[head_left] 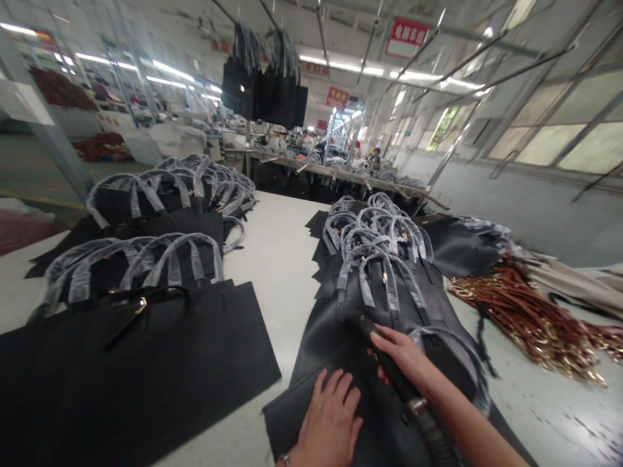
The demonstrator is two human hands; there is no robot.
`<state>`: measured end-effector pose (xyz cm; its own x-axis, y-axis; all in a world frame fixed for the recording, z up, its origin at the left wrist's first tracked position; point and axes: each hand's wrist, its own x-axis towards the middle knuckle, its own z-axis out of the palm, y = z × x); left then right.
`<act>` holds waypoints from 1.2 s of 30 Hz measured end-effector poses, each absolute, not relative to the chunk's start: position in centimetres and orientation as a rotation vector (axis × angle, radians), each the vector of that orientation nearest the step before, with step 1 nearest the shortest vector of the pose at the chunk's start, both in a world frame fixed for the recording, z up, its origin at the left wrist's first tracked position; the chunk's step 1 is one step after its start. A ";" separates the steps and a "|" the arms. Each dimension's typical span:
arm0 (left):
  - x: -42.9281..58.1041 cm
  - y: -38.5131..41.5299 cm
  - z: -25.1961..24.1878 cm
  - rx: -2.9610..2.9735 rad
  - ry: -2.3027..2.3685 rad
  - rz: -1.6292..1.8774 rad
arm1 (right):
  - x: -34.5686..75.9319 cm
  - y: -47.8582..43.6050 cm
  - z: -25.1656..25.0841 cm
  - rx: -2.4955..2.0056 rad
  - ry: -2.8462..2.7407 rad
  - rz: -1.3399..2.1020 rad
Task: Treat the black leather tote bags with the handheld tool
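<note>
A long white worktop (282, 259) runs toward 12 o'clock through a bright factory hall, with frosted windows (559, 136) at 2 o'clock. Three piles of black leather tote bags with plastic-wrapped handles lie on it: a near pile (146, 370) at 8 o'clock, a far pile (170, 194) at 10 o'clock and a centre pile (384, 259) at 1 o'clock. A cluster of hanging black bags (265, 84) is overhead at 12 o'clock. One heap of brown leather straps with gold clasps (530, 318) lies at 3 o'clock. At 6 o'clock the left hand (331, 418) rests flat, grip open, on the top black bag (321, 344) of the centre pile. The right hand (403, 360) has its grip closed round a black tube-shaped tool (423, 415) over the same bag.
</note>
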<state>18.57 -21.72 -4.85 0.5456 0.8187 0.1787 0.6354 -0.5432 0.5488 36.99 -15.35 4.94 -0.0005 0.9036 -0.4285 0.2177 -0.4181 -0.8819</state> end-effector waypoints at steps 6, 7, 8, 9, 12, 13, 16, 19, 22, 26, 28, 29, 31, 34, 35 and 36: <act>22.1 -16.2 -4.3 2.035 1.517 0.793 | 37.7 -19.1 6.7 -1.728 -1.069 1.391; 22.6 -15.0 -4.2 1.938 1.467 0.790 | 37.8 -19.6 6.7 -1.738 -1.052 1.385; 22.9 -14.0 -4.2 1.832 1.400 0.778 | 38.0 -20.0 6.6 -1.739 -1.045 1.384; 23.1 -13.1 -4.2 1.731 1.330 0.766 | 38.1 -20.2 6.4 -1.733 -1.041 1.386; 23.1 -11.6 -4.5 1.530 1.181 0.768 | 38.7 -20.7 5.9 -1.695 -1.028 1.389; 22.9 -11.4 -4.7 1.491 1.146 0.774 | 38.8 -20.8 5.7 -1.685 -1.020 1.387; 22.2 -12.0 -4.9 1.363 1.014 0.776 | 38.9 -21.3 5.4 -1.654 -1.003 1.433; 21.5 -13.0 -4.5 1.190 0.869 0.792 | 38.5 -21.7 5.4 -1.626 -0.991 1.515; 20.9 -14.0 -3.6 0.908 0.766 0.813 | 38.0 -22.0 5.7 -1.591 -0.971 1.495; 20.2 -15.3 -2.4 0.838 0.726 0.858 | 37.2 -22.6 6.1 -1.554 -0.995 1.527; 19.9 -16.1 -2.3 0.845 0.718 0.873 | 36.7 -22.7 6.4 -1.569 -0.989 1.515; 19.7 -16.4 -2.3 0.835 0.725 0.872 | 36.6 -22.7 6.5 -1.582 -0.984 1.471; 19.1 -17.1 -2.7 0.810 0.756 0.873 | 36.5 -22.7 7.1 -1.600 -0.978 1.350; 17.8 -17.9 -4.0 0.858 0.880 0.960 | 37.0 -23.8 8.1 -1.642 -0.973 1.310; 17.1 -18.2 -4.5 0.914 0.946 1.008 | 37.2 -24.5 8.3 -1.666 -0.969 1.337; 16.4 -18.5 -4.9 0.986 1.022 1.051 | 37.4 -25.4 8.4 -1.692 -0.965 1.366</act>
<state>16.45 -18.45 -4.91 0.1776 0.9692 -0.1707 -0.1977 0.2051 0.9586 37.42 -25.35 8.38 0.1484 0.8937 -0.4234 0.1002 -0.4395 -0.8926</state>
